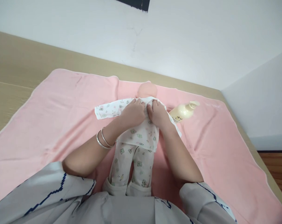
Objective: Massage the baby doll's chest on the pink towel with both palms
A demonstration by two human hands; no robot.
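Observation:
A baby doll lies on its back on a pink blanket, head away from me. It wears a white printed top and matching trousers. My left hand and my right hand rest side by side on the doll's chest near the collar. Both have their fingers curled and pinched into the fabric of the top. Two silver bangles sit on my left wrist. One sleeve of the top lies stretched out to the left.
A cream pump bottle lies on the blanket just right of the doll. The blanket covers a wooden surface against a white wall. My grey sleeves fill the bottom of the view.

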